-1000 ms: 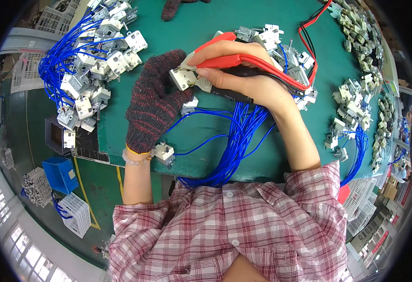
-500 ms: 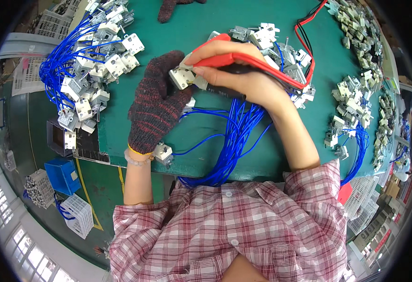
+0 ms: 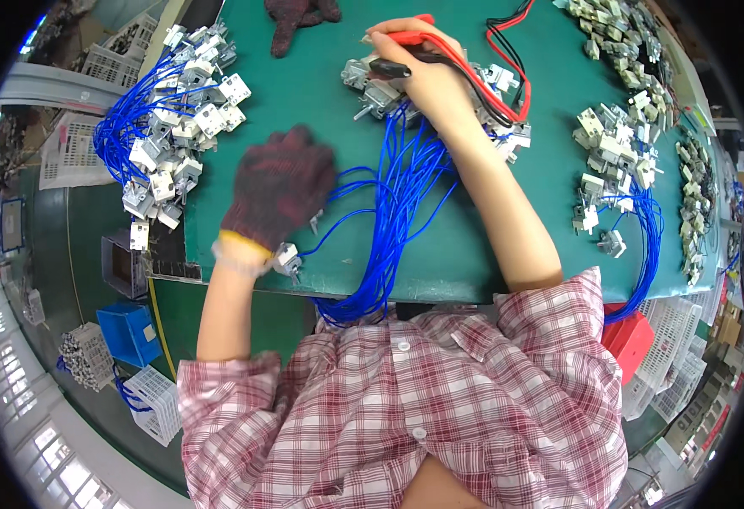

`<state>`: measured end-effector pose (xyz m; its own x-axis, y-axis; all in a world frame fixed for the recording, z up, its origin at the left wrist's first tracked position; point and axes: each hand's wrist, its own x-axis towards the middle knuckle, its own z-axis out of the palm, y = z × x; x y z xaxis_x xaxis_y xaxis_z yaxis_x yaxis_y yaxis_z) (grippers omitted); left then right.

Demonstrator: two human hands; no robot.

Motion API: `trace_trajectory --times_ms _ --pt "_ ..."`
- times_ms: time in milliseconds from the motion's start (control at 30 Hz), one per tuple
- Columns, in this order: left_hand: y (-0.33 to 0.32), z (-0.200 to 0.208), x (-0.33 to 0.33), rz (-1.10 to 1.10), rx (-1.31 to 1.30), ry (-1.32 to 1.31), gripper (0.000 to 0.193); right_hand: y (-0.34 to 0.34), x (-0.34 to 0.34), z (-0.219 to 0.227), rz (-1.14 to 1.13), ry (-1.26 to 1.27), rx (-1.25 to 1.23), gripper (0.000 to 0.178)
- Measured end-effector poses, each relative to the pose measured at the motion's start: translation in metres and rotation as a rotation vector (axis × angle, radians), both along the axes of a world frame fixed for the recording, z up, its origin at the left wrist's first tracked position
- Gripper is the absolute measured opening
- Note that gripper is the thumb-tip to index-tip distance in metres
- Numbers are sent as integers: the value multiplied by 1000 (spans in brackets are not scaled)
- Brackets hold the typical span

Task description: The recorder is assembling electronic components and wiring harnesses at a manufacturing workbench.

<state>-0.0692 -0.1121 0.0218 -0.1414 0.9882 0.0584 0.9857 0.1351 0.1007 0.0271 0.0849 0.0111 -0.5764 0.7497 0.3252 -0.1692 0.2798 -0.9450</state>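
My left hand (image 3: pixel 280 188), in a dark knitted glove, hovers palm down over the green mat (image 3: pixel 304 93), above loose blue wires (image 3: pixel 393 204). It is blurred and its fingers hide what, if anything, it holds. A small white connector (image 3: pixel 288 259) lies by its wrist. My bare right hand (image 3: pixel 423 81) is farther away, gripping a red test probe (image 3: pixel 427 38) and a black test probe (image 3: pixel 389 69) over a cluster of grey-white connectors (image 3: pixel 370 89). Red and black leads (image 3: pixel 508 30) run off to the upper right.
A heap of white connectors on blue wires (image 3: pixel 173 127) lies at the left, another (image 3: pixel 614 161) at the right. A spare dark glove (image 3: pixel 300 17) rests at the far edge. Below the table stand a blue bin (image 3: pixel 130 331), white baskets (image 3: pixel 156 403) and a red crate (image 3: pixel 631 339).
My gloved left hand has left the connector it held at the probes and moved down and left, toward the near edge. My right hand with the probes has shifted away, toward the far side.
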Motion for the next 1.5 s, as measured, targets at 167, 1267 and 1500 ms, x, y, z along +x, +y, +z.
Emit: trace_trajectory --times_ms 167,1267,1500 --pt "-65 -1 22 60 -74 -38 15 -2 3 1 -54 -35 -22 20" --pt "154 23 -33 74 -82 -519 65 37 59 69 83 727 -384 28" --pt "179 26 -36 -63 -372 -403 66 43 66 73 3 724 -408 31"
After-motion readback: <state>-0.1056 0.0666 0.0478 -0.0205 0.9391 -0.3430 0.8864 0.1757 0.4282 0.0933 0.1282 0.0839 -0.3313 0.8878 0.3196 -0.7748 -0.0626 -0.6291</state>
